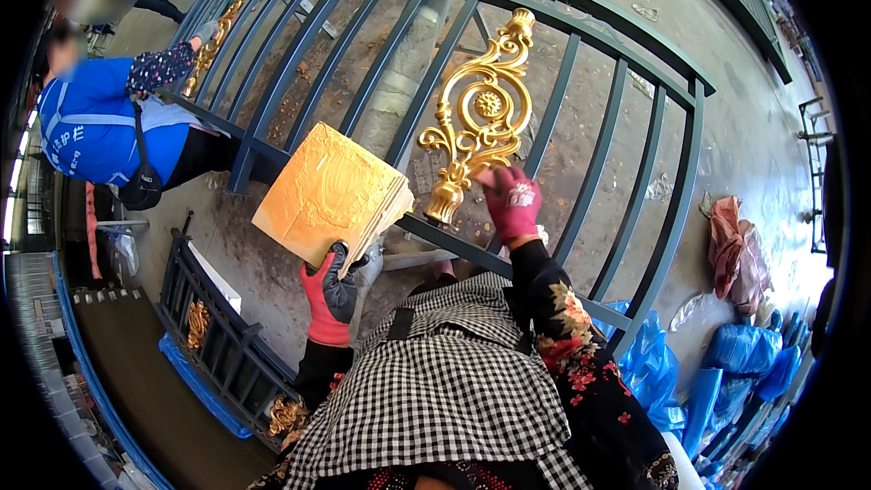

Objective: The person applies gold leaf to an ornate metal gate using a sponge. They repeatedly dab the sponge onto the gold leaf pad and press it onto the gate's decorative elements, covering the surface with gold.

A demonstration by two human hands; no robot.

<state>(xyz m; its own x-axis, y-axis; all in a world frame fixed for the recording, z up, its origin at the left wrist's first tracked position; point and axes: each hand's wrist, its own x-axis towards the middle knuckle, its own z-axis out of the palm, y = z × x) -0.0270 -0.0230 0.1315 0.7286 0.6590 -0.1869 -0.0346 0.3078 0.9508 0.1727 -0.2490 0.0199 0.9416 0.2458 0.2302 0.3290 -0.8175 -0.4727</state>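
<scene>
My left hand (331, 298), in a red and black glove, grips the lower edge of a thick stack of square sheets (328, 189). Wet-looking gold paint is smeared over the stack's top face. A gold scroll ornament (488, 105) with a round flower centre is set between the bars of a dark grey metal railing panel (415, 124). My right hand (513, 206), in a dark red glove, is at the ornament's lower end. Its fingers are pinched together close to the gold surface; what they hold, if anything, is too small to make out.
At the far left, a person in a blue vest (113, 118) reaches a gloved hand to another gold ornament (218, 41) on the same railing. A second dark railing (227, 336) stands at lower left. Blue plastic wrapping (649, 363) and reddish sheeting (737, 249) lie at right.
</scene>
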